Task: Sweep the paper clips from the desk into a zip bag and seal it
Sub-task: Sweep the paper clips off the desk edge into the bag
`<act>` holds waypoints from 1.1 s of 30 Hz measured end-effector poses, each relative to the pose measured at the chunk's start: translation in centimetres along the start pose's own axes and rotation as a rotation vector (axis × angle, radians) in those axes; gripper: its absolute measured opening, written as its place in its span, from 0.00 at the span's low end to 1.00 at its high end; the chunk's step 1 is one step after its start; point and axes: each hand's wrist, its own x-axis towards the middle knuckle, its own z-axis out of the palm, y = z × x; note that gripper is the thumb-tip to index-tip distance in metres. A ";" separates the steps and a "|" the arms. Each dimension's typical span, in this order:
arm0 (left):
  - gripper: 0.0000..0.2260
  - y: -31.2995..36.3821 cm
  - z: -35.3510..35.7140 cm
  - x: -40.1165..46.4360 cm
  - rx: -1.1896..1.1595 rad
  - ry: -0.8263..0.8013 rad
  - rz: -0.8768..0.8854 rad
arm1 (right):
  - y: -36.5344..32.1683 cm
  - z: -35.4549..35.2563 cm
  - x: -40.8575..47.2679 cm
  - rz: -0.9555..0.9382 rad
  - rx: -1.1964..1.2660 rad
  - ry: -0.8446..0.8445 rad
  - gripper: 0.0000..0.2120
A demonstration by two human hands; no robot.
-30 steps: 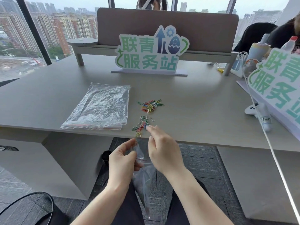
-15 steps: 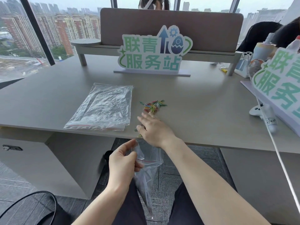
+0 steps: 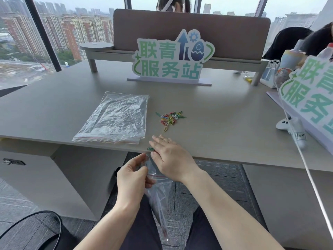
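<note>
clear zip bag [image 3: 158, 192] pinched by left hand [image 3: 132, 179], right hand [image 3: 170, 156] flat, fingers straight on desk edge [image 3: 225, 156]

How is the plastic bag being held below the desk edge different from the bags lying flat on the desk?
The held zip bag hangs down below the desk edge, while the stack of bags lies flat on the desk. The left hand pinches the held bag's mouth, with the right hand beside it; nothing touches the stack. The held bag looks bunched and narrow, the stack spread wide. Both are clear plastic with a red strip at the opening.
</note>
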 end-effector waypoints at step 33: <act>0.23 -0.9 0.2 -0.1 0.038 -0.003 0.019 | 5.8 -2.4 3.7 0.333 0.102 0.102 0.28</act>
